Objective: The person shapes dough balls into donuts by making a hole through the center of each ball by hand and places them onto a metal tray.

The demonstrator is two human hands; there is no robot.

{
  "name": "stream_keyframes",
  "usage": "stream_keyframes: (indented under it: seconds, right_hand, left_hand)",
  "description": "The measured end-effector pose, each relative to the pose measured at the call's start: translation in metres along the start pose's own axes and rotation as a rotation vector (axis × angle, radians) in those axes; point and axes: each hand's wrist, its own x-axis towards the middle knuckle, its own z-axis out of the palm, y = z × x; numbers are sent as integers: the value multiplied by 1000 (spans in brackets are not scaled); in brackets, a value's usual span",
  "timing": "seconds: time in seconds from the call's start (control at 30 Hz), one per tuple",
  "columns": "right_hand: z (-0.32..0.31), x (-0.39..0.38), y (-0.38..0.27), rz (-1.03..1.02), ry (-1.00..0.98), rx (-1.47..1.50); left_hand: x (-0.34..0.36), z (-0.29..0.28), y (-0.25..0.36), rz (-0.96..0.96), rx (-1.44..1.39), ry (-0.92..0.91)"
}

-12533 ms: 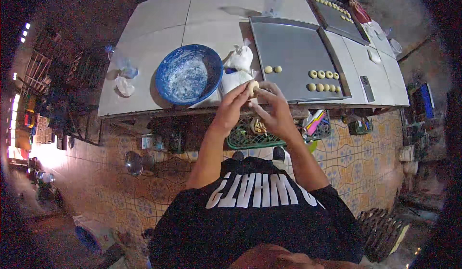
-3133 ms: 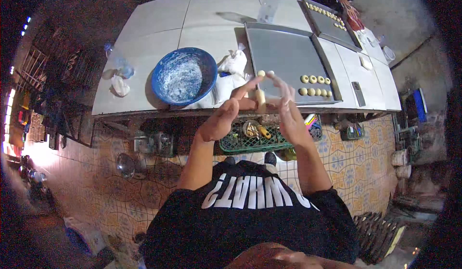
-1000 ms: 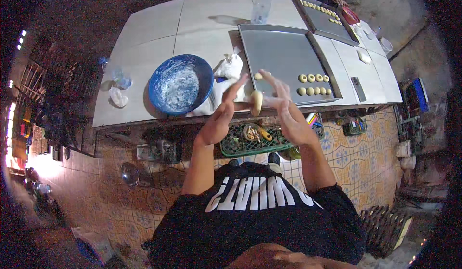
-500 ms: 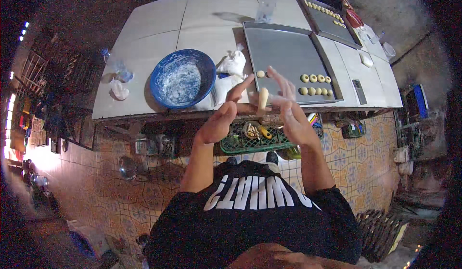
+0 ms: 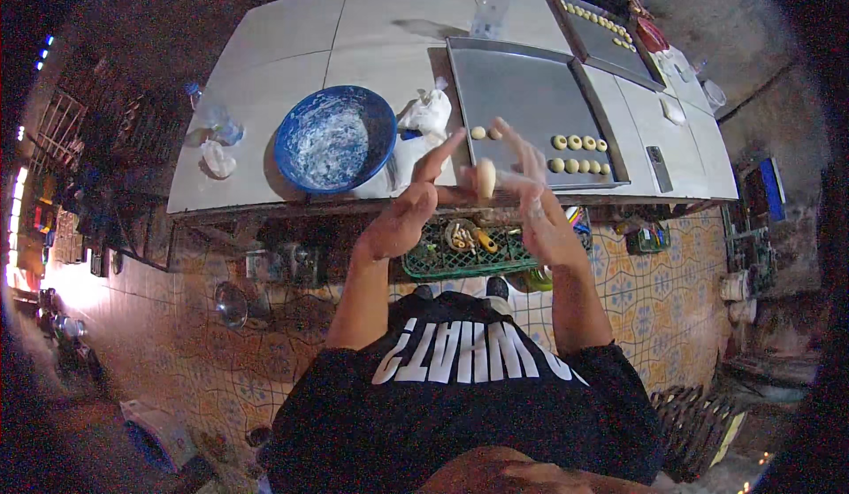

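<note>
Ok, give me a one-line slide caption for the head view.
Both hands, left and right, roll a dough piece between palms above the baking tray.

Two baking trays (image 5: 531, 96), one blue bowl (image 5: 334, 138)

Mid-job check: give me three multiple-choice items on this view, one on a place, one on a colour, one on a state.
1. Where is the dough piece?
A. between the two hands
B. in the bowl
C. on the floor

2. What colour is the bowl?
A. red
B. blue
C. green

3. How is the near tray filled?
A. fully covered
B. stacked high
C. mostly bare

Key: 1 A, the piece sits between the left hand and right hand, above the table edge. 2 B, its rim is blue. 3 C, only a few small dough pieces lie near its front edge.
</note>
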Motion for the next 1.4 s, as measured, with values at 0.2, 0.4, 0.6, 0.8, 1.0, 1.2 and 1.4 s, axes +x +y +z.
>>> stream_keyframes:
  seconds: [0.2, 0.4, 0.6, 0.8, 1.0, 1.2, 1.4]
  right_hand:
    - [4, -10, 4, 25, -38, -46]
    - [1, -10, 14, 120, -7, -30]
    - [0, 3, -23, -9, 96, -194]
    - [-22, -29, 38, 60, -58, 38]
    - [-1, -1, -14, 66, 108, -166]
    - [2, 8, -17, 50, -10, -187]
    - [14, 14, -19, 5, 168, -207]
  left_hand:
    - [1, 5, -1, -19, -39, 59]
    - [3, 8, 14, -78, -318, -152]
    - [6, 14, 11, -12, -327, -99]
    - [16, 0, 9, -123, -28, 20]
    - [16, 1, 11, -121, -463, -211]
    - [19, 8, -5, -125, -733, 14]
    - [11, 7, -7, -221, -740, 165]
